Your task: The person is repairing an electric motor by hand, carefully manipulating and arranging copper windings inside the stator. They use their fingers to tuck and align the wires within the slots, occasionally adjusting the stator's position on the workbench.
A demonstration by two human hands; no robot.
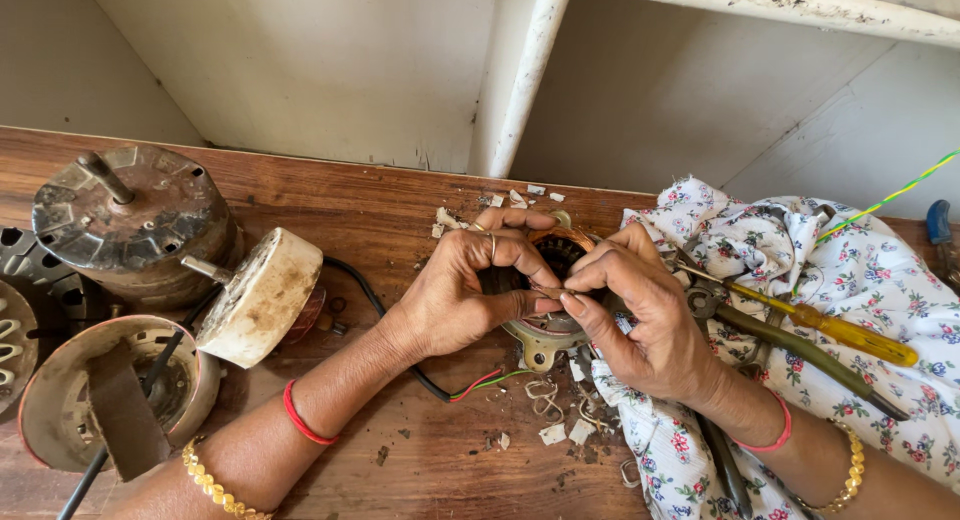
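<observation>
A round metal motor stator (545, 335) with copper winding stands on the wooden bench (380, 210) between my hands. My left hand (470, 290) curls around its left side, thumb and fingers pressed at the winding. My right hand (640, 315) comes in from the right, and its thumb and forefinger pinch a small piece at the winding, touching the left thumb. What exactly is pinched is too small to tell. Red, green and black wires (480, 383) trail out from under the stator.
Old fan motor housings (135, 220) and a white end cap (258, 298) crowd the bench's left side. A floral cloth (860, 280) on the right holds a yellow-handled screwdriver (830, 328) and pliers (800, 352). Scraps of paper and wire (555, 415) litter the front.
</observation>
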